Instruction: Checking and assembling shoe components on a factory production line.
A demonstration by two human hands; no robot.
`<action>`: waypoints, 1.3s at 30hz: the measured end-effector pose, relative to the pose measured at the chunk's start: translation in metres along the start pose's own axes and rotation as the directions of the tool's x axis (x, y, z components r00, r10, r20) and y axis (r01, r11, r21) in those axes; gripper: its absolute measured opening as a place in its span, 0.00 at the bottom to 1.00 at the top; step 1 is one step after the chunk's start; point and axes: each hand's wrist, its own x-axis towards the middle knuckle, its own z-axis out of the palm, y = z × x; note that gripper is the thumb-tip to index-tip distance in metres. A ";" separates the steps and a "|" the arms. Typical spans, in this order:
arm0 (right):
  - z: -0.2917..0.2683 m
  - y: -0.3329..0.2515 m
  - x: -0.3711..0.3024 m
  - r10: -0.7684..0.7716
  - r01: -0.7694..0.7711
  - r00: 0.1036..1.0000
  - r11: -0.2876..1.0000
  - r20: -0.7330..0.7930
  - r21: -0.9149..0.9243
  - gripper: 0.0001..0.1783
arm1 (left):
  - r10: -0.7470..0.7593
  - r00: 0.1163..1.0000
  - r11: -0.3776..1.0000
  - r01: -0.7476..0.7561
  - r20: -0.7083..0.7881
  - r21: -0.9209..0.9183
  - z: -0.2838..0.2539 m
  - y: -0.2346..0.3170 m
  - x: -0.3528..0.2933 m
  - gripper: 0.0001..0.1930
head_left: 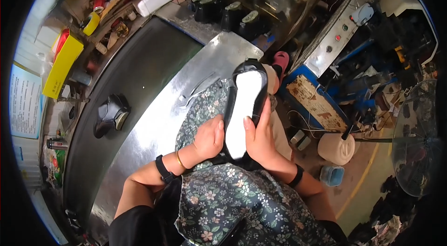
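Note:
A black shoe [243,101] with a long white sole-shaped face turned up lies lengthwise over my lap, its dark rounded end pointing away from me. Along its right side my right hand [262,140] is wrapped, the thumb resting at the edge of the white face and the fingers around the black side. My left hand [209,137] is closed against the shoe's left edge, lower down, its fingertips partly hidden. Beneath the shoe spreads a dark flowered apron [228,199]. Another black shoe [111,114] sits on the dark belt to the left.
A dark conveyor belt [153,50] curves along my left beside a shiny metal surface [158,115]. Several black shoe pieces [231,15] stand at the far end. A control box [337,31], a white jug [336,149] and a fan [416,139] are at the right.

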 end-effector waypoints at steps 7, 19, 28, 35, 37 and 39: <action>-0.030 0.001 -0.007 -0.105 0.087 0.975 0.992 0.198 0.095 0.39 | 0.012 0.952 0.454 0.268 0.307 -0.850 -0.016 0.020 0.101 0.34; -0.036 0.015 0.112 0.031 -0.224 0.948 0.768 0.315 0.600 0.31 | 0.056 0.904 0.599 0.310 0.424 -0.739 -0.041 0.020 0.127 0.30; -0.038 0.006 0.106 -0.131 0.073 0.981 0.931 0.140 0.358 0.12 | 0.124 0.961 0.700 0.092 0.247 -0.709 -0.005 0.009 0.122 0.29; -0.067 0.018 0.109 -0.191 -0.110 0.872 0.822 0.451 0.559 0.22 | 0.266 0.928 0.775 -0.045 0.262 -0.631 -0.015 0.008 0.125 0.33; -0.049 0.015 0.094 -0.143 0.020 0.948 0.918 0.284 0.396 0.21 | 0.122 0.947 0.756 0.106 0.298 -0.646 -0.013 0.007 0.122 0.36; -0.044 0.005 0.083 -0.109 0.045 0.973 0.954 0.204 0.298 0.21 | 0.128 0.941 0.786 0.096 0.312 -0.611 -0.016 0.011 0.120 0.40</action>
